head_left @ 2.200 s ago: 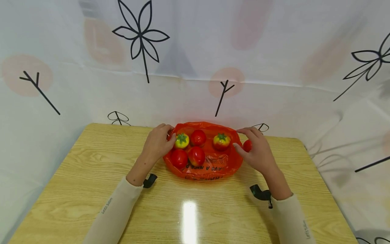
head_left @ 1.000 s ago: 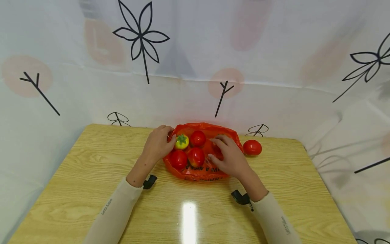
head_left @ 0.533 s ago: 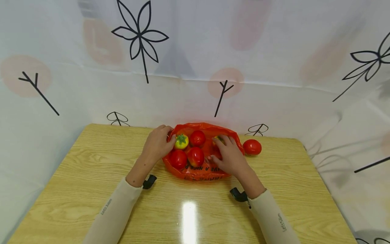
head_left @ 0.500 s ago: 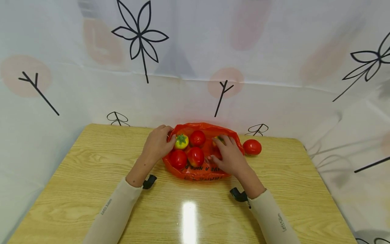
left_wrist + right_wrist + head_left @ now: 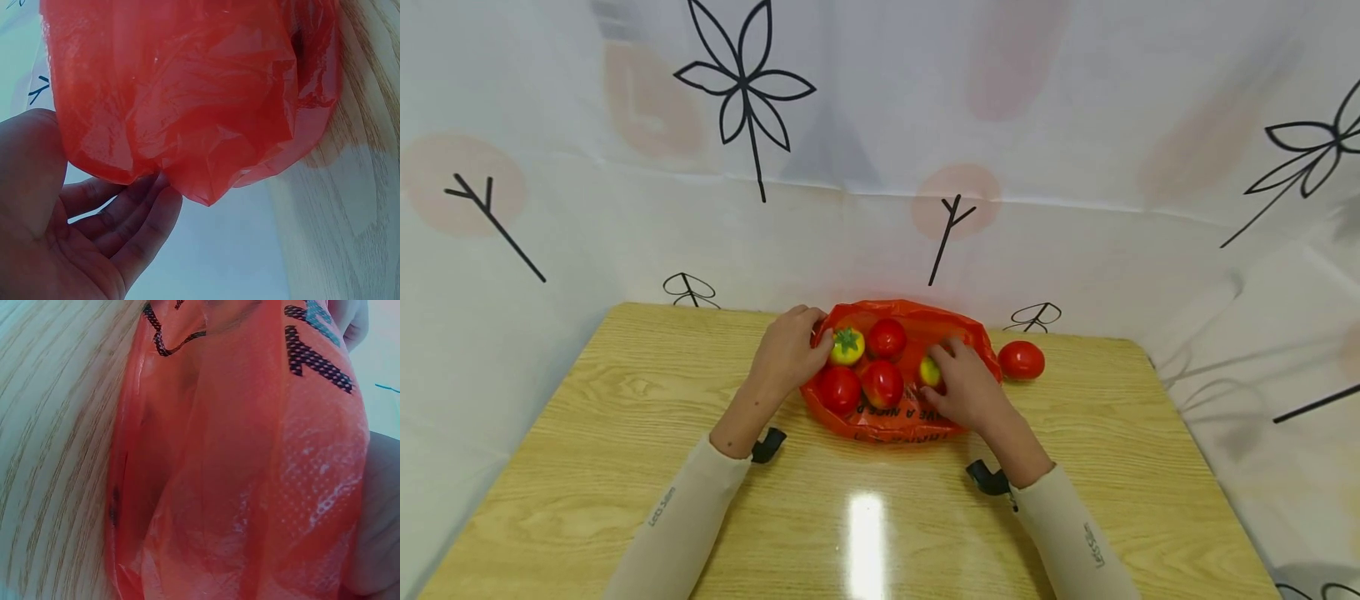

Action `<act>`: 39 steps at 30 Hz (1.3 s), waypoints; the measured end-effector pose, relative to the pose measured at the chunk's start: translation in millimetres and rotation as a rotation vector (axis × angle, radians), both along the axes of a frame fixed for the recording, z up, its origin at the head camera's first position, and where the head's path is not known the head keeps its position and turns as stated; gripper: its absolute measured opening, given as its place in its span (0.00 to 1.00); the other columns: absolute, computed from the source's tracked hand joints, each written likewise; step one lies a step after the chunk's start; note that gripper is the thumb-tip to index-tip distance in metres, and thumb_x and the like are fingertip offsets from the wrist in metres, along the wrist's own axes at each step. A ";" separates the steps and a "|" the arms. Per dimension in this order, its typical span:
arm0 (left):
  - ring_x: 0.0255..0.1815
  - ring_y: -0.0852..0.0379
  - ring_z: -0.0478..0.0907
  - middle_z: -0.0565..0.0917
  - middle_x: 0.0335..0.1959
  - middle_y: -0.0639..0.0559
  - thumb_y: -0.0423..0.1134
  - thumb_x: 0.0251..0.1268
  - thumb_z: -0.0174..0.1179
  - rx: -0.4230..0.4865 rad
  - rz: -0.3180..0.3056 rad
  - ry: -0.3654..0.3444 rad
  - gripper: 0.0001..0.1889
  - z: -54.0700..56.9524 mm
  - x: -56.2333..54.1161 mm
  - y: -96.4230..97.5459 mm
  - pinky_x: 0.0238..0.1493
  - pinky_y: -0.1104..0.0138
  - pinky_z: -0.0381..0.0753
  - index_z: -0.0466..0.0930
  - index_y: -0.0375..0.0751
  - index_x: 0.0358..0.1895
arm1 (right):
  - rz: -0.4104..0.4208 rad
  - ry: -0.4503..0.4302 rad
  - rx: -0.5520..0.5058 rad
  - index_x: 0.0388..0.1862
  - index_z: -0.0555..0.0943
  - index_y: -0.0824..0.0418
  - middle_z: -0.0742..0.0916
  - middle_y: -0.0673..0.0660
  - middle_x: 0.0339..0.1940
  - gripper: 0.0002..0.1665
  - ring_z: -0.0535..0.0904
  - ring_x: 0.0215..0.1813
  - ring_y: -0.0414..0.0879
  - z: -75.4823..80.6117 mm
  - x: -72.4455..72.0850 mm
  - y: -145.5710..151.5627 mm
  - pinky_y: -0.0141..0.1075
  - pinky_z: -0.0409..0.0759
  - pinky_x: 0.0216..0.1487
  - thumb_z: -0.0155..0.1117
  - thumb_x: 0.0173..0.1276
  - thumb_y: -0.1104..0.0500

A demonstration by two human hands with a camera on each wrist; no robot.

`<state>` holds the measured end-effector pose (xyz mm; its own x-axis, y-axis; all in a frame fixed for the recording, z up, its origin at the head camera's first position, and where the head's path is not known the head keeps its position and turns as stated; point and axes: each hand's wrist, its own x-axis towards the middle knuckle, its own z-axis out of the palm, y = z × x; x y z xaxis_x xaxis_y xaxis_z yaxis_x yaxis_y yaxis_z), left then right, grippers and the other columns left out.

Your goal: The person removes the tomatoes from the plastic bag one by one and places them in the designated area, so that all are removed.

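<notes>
An orange-red plastic bag (image 5: 917, 312) lies with its mouth spread wide on the table. My left hand (image 5: 786, 354) pinches its left rim; in the left wrist view the thumb is behind the film and curled fingers (image 5: 147, 240) meet its edge. Inside the bag, my right hand (image 5: 973, 387) has its fingers and thumb around a yellow-and-red tomato (image 5: 930, 372), mostly covered by the hand. Left of it sit a yellow tomato with a green leafy top (image 5: 847, 347) and several red ones, such as the front red tomato (image 5: 883, 384). The bag's side fills the right wrist view.
One red tomato (image 5: 1022, 360) lies on the table outside the bag, close to its right rim. The wood-grain table (image 5: 820, 508) ends at a patterned cloth backdrop (image 5: 865, 233) behind the bag. Black straps (image 5: 987, 479) are at both wrists.
My right hand has moved left from the bag's right rim into the bag and onto the yellow-and-red tomato. That tomato has shifted slightly toward me. The left hand keeps its place.
</notes>
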<state>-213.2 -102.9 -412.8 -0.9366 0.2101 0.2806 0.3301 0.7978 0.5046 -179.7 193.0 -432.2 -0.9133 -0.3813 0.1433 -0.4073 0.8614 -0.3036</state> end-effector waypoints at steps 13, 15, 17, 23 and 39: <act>0.38 0.47 0.81 0.85 0.42 0.43 0.40 0.73 0.61 0.002 -0.006 0.008 0.15 2.5 -0.1 -0.1 0.40 0.57 0.86 0.86 0.33 0.53 | 0.042 0.083 -0.104 0.64 0.80 0.63 0.80 0.62 0.62 0.33 0.78 0.58 0.57 17.5 11.6 6.9 0.52 0.83 0.61 0.81 0.64 0.53; 0.38 0.48 0.81 0.85 0.42 0.43 0.40 0.73 0.61 0.001 -0.005 0.007 0.15 2.4 -0.5 -0.2 0.40 0.58 0.86 0.86 0.33 0.52 | 0.043 0.089 -0.122 0.65 0.80 0.63 0.80 0.62 0.63 0.34 0.79 0.59 0.57 21.2 14.4 9.5 0.52 0.84 0.61 0.81 0.64 0.53; 0.38 0.48 0.81 0.85 0.42 0.43 0.40 0.73 0.61 0.002 -0.004 0.005 0.15 2.3 -0.6 -0.4 0.40 0.58 0.86 0.86 0.33 0.53 | 0.041 0.094 -0.138 0.66 0.79 0.64 0.80 0.62 0.64 0.35 0.79 0.60 0.58 25.1 17.1 12.3 0.53 0.84 0.61 0.81 0.64 0.53; 0.37 0.48 0.80 0.85 0.42 0.43 0.40 0.73 0.61 0.001 -0.001 0.004 0.15 1.3 0.0 -1.2 0.39 0.58 0.85 0.86 0.33 0.53 | 0.014 0.123 -0.175 0.67 0.79 0.64 0.79 0.62 0.66 0.35 0.79 0.62 0.59 37.5 23.2 22.3 0.54 0.85 0.60 0.81 0.64 0.55; 0.35 0.48 0.79 0.85 0.40 0.44 0.40 0.73 0.62 0.008 -0.004 0.005 0.14 2.8 2.4 -1.3 0.37 0.59 0.84 0.87 0.33 0.52 | -0.041 0.247 -0.244 0.63 0.78 0.66 0.78 0.65 0.65 0.33 0.78 0.60 0.63 56.9 27.7 54.7 0.60 0.86 0.54 0.80 0.60 0.64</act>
